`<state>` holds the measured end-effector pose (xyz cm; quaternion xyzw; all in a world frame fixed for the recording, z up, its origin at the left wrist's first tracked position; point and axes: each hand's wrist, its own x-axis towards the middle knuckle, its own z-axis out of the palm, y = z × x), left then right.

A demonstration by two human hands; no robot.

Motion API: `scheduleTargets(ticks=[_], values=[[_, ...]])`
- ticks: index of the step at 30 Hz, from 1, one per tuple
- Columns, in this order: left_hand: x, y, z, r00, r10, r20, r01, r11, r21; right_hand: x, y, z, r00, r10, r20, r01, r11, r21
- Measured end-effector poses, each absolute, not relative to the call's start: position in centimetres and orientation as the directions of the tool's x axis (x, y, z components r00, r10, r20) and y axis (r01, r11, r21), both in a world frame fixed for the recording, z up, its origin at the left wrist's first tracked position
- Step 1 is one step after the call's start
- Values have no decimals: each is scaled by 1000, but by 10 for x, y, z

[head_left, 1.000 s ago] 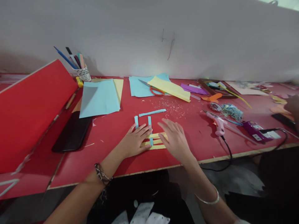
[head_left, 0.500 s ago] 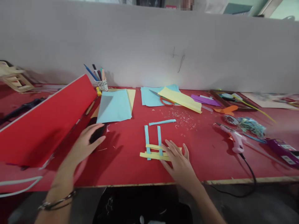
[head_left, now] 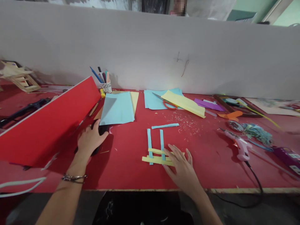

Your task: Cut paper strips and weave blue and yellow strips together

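My left hand (head_left: 90, 139) grips a flat black object (head_left: 103, 128) that looks like a phone, low on the table beside the light blue paper sheets (head_left: 119, 108). Much of that object is hidden under the hand and sheets. With fingers spread, my right hand (head_left: 181, 165) lies over the right ends of two yellow paper strips (head_left: 156, 160). These cross two upright light blue strips (head_left: 149, 140), forming a small grid. Above the grid lies a loose blue strip (head_left: 165, 126).
A red board (head_left: 51, 122) leans at the left near a pen cup (head_left: 106, 86). Behind are scissors (head_left: 170, 105) and a yellow sheet (head_left: 184, 103). At the right lie a pink glue gun (head_left: 241, 147) with a cord, tangled yarn (head_left: 257, 133) and a purple device (head_left: 287, 157).
My left hand has shifted forward with the black object, which is now against the blue sheets' near edge. My right hand stays on the strips. The whole view has shifted slightly.
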<state>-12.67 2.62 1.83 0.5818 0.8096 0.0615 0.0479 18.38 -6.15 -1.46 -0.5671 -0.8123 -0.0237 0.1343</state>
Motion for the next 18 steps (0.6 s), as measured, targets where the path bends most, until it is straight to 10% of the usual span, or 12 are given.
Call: scheduleTargets(ticks=[7,13,18], values=[[-93,14,16,-163,946,281,986,150,67,186,-60,-18,-335,907,254,927,366,-86],[-19,-13,14,567,820,82,801,-572,179,187,-59,-21,-340,902,267,928,367,-60],[7,-14,2,712,700,45,668,-696,263,187,-58,-22,-338,901,274,931,363,-47]])
